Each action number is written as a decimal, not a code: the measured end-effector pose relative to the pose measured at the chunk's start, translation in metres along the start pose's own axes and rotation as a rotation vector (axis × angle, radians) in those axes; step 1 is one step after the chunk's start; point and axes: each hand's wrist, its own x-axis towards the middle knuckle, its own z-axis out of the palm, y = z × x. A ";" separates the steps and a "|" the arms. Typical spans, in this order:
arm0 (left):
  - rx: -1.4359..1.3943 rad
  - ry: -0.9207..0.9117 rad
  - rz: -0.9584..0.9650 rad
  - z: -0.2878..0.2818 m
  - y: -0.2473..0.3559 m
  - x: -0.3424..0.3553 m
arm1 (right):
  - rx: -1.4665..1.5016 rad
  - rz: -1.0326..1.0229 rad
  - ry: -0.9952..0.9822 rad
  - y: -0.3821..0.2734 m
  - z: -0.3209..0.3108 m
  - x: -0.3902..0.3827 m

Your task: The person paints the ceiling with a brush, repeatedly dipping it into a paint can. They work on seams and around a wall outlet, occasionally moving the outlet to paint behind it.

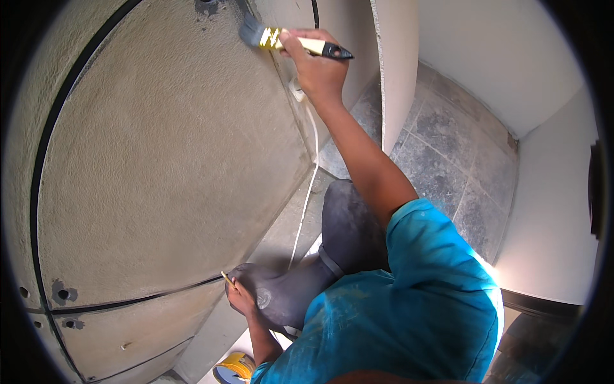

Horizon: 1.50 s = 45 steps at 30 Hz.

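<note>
My right hand (316,70) grips a wide paintbrush (313,46) with a pale handle and black tip, its grey bristles (252,31) at the edge of the textured grey wall (160,147) near the top. Down by my bent knee, my left hand (242,297) is closed on a thin yellowish stick (226,278), close to a dark horizontal groove in the wall. Dark strips or grooves cross the wall, with grey patches around several holes.
A white cable (314,137) runs down from a white fitting (296,89) beside the wall. A yellow tub (240,367) stands at the bottom. To the right are an upright pale board edge (390,64), grey floor tiles (435,169) and a white wall (543,211).
</note>
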 end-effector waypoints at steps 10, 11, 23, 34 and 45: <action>-0.005 0.020 0.013 -0.003 0.010 -0.002 | -0.035 -0.391 -0.067 -0.069 0.017 0.053; -0.012 0.014 0.012 -0.001 0.005 0.000 | -0.074 -0.408 -0.060 -0.065 0.014 0.050; -0.035 0.021 0.022 -0.003 0.008 -0.003 | -0.215 -0.311 -0.079 -0.072 0.011 0.041; -0.051 0.050 0.041 0.000 0.003 -0.002 | -0.352 -0.192 -0.168 -0.028 -0.027 -0.012; -0.037 0.027 0.005 -0.004 0.011 -0.004 | 0.491 0.038 0.094 -0.055 0.036 0.038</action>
